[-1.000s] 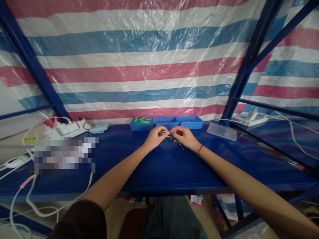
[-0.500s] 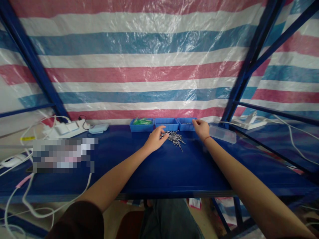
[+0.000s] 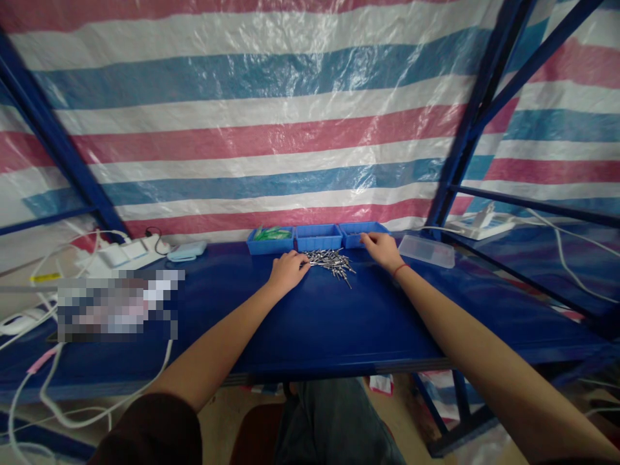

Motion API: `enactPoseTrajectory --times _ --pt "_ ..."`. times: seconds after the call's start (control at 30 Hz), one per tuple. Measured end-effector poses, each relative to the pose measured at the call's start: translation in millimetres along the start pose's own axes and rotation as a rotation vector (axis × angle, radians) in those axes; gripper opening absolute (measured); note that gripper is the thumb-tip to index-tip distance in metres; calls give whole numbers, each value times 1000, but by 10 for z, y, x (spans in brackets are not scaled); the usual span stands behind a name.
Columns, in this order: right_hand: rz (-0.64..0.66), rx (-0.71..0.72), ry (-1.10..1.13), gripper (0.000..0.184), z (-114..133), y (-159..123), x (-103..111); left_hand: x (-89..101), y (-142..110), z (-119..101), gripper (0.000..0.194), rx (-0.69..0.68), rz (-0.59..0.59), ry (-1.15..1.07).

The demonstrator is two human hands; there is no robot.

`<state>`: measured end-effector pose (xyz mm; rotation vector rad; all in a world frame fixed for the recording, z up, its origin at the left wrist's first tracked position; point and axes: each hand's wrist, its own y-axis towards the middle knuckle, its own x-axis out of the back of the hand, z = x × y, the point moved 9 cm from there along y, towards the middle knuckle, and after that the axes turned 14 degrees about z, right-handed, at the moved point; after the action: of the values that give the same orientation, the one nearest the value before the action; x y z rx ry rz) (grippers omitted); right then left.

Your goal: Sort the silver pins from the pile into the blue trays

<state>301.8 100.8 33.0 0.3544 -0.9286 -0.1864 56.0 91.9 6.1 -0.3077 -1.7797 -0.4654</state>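
Observation:
A pile of slim silver metal pins (image 3: 334,260), some with a thicker part like blind rivets, lies on the blue table in front of three blue bins. My left hand (image 3: 289,270) rests at the pile's left edge, thumb and fingertips closed on the end of a pin. My right hand (image 3: 383,250) is in front of the right bin (image 3: 353,240), its thumb and forefinger pinched together near the bin's front wall. Whatever that pinch holds is too small to make out. A few thin metal pieces seem to lie inside this bin.
The left bin (image 3: 270,245) holds green packets (image 3: 272,233); the middle bin (image 3: 318,240) stands beside it. A clear plastic lid (image 3: 427,250) lies to the right. Power strips (image 3: 128,253), white cables and a light blue case (image 3: 186,251) are at the left. Blue metal posts frame the table.
My left hand has drawn slightly left and its fingers have closed at the pile's edge. My right hand has lowered a little along the right bin's front. The whole view has shifted slightly.

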Motion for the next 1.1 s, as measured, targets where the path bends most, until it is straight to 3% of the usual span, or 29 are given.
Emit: enactPoseTrajectory --times 0.17,0.37,0.47,0.6,0.8,1.1 --pt "143 288 -104 44 518 -136 -236 38 -30 -51 16 -47 -40 -45" --pt "288 397 -27 30 812 -283 -466 69 -13 -35 15 -72 -130 -106" --pt "289 395 94 24 855 -311 -507 96 1 -136 14 -214 -144 -238" --pt "277 377 236 29 862 -312 -541 125 -14 -277 14 -356 -123 -404" --pt "308 366 424 32 834 -291 -583 110 -41 -360 15 -417 -72 -451" --pt "319 383 499 33 824 -287 -620 75 -42 -355 20 -422 -66 -421"
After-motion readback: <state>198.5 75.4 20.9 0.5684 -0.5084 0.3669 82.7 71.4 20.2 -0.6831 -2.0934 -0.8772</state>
